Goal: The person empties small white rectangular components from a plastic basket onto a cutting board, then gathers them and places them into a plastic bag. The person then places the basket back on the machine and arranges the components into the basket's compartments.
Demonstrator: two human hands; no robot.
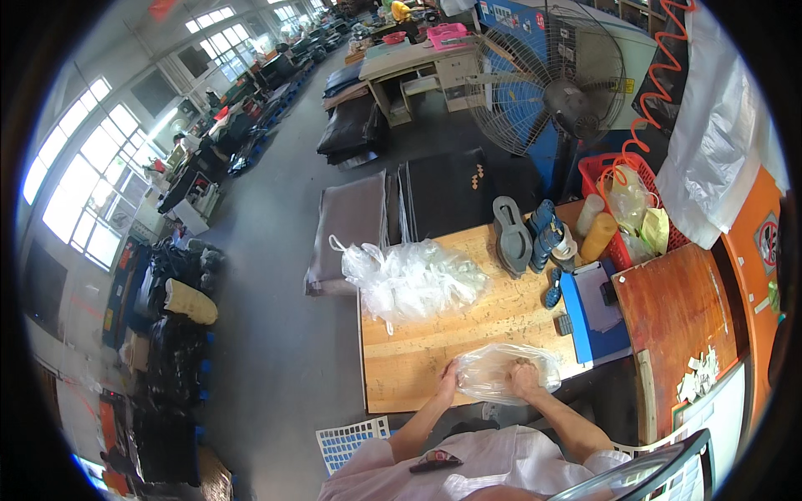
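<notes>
The bag (486, 366) lay at the near edge of the table (409, 367), reaching from the left hand (449, 382) to just past the right hand (525, 378). The hands were apart: the left touched the bag's left end, its grip unclear to me; the right was curled closed against the film, inside or on top I couldn't tell. Both forearms angled inward from the table's near side.
</notes>
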